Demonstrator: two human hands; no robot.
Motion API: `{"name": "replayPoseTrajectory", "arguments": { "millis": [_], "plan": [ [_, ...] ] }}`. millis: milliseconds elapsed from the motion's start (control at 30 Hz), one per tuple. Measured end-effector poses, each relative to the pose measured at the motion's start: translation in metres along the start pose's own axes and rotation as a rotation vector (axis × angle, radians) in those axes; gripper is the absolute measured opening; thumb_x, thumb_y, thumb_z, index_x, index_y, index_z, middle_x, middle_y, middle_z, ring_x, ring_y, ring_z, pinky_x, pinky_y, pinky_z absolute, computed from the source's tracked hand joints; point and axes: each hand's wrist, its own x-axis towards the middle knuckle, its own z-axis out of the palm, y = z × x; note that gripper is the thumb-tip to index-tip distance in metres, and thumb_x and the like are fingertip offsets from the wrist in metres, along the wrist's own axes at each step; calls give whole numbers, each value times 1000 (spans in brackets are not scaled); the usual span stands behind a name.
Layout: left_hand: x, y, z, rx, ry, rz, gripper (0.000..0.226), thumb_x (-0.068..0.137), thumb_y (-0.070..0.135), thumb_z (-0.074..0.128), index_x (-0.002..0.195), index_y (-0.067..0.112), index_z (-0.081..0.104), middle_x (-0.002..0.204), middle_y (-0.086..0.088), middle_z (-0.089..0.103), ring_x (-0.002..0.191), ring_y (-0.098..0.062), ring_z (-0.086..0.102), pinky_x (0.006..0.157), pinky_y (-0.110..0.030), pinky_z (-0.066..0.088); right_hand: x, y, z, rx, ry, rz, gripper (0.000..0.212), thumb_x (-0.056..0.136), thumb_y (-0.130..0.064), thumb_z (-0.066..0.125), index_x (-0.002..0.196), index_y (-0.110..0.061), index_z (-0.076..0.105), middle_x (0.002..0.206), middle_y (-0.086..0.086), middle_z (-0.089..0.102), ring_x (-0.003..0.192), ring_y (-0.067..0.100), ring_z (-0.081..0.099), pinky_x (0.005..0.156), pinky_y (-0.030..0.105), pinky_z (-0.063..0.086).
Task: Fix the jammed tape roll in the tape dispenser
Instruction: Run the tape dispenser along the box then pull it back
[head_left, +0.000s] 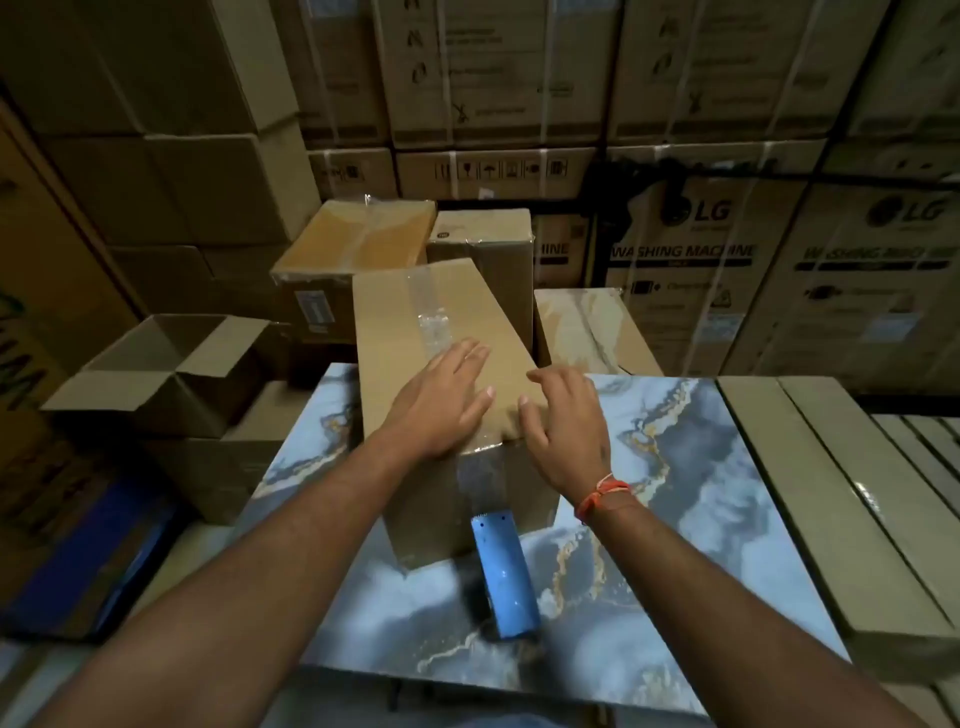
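Pressing flat and open on a taped cardboard box (415, 332), left hand (441, 410), right hand (566, 431) open beside it, blue tape dispenser (504, 571) lying just below both hands.

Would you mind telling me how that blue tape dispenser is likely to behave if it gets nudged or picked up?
The blue tape dispenser looks like rigid painted metal, so probably stiff. It leans against the cardboard box on the glossy marble-patterned slab, so a nudge may slide or topple it. Its toothed top edge looks sharp; grip lower down.
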Motion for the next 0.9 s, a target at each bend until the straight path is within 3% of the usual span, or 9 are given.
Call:
{"name": "replayPoseTrajectory", "arguments": {
  "millis": [200, 300, 467, 600, 700, 900],
  "plan": [
    [-2, -20, 27, -2, -267, 71, 66, 102, 55, 34, 160, 25, 29, 168, -7, 26, 155, -27, 24, 123, -44, 26, -44, 9, 12, 62, -31, -15, 24, 93, -25, 56, 114, -15, 63, 115, 5, 57, 105, 18, 52, 91, 29, 44],
    [3, -23, 28, 14, -324, 116, 67, 101, 59, 33, 162, 30, 24, 171, -6, 18, 157, -26, 15, 124, -44, 19, -78, 23, 25, 130, -120, 20, 23, 93, -23, 55, 113, -14, 62, 111, 4, 56, 102, 20, 54, 88, 31, 47],
    [5, -25, 31, 53, -363, 131, 75, 97, 68, 23, 163, 33, 16, 173, -5, 10, 159, -26, 8, 126, -46, 13, -131, 38, 41, 261, -262, 211, 13, 90, -19, 59, 103, -19, 57, 100, -4, 53, 90, 14, 54, 81, 32, 47],
    [6, -26, 33, 57, -369, 123, 83, 89, 74, 12, 163, 36, 14, 173, -3, 8, 159, -26, 6, 127, -47, 13, -152, 46, 52, 295, -392, 321, 15, 90, -32, 59, 102, -28, 52, 100, 0, 56, 92, 15, 55, 80, 31, 45],
    [5, -25, 32, 44, -362, 113, 83, 89, 74, 14, 163, 37, 15, 173, -3, 9, 159, -26, 7, 128, -46, 13, -158, 47, 57, 368, -423, 376, 23, 89, -42, 56, 110, -34, 54, 107, 1, 61, 96, 11, 60, 84, 33, 52],
    [4, -26, 33, 29, -350, 108, 79, 91, 73, 16, 162, 38, 16, 173, -1, 10, 159, -23, 7, 128, -46, 13, -159, 44, 58, 479, -423, 452, 30, 89, -43, 61, 115, -36, 49, 104, -3, 70, 90, 11, 68, 74, 37, 59]
  ]
}}
